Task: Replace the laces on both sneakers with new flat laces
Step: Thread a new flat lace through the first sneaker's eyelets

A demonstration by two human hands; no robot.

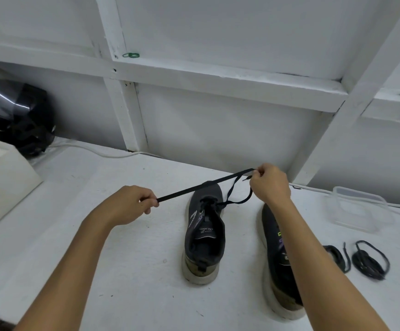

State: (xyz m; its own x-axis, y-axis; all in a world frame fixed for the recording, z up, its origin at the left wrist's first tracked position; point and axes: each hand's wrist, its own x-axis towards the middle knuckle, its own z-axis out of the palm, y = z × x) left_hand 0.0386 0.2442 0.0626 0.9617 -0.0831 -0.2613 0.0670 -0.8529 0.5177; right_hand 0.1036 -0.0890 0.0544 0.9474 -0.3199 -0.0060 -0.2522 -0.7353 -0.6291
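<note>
Two dark sneakers sit on the white tabletop (127, 235), toes pointing toward the top of the frame: left sneaker (205, 235) at centre, right sneaker (277, 259) lower right, partly hidden by your forearm. Your left hand (132, 204), centre-left of frame, has curled fingers (150, 201) pinching one end of a flat black lace (206, 185). Your right hand (269, 183), right of centre and higher up, pinches the same lace at its other end, fingers curled tight around it. Lace runs taut and straight between both hands, passing above the toe of the left sneaker. From your right hand the lace also drops in a slack loop down to the top eyelets of the left sneaker; a short tip sticks out just left of that hand. Left sneaker's tongue is open, upper eyelets mostly unlaced. Lower right of frame: two coiled round black laces (368, 260) lie on the tabletop just beside the right sneaker. Right edge: a clear plastic container (358, 211), well apart from your hands. Left edge: a white box (5, 177) and a black helmet (15, 115) behind it. White cable (94, 150) runs along the wall. Upper centre: green rubber bands (131, 55) on the white ledge.
</note>
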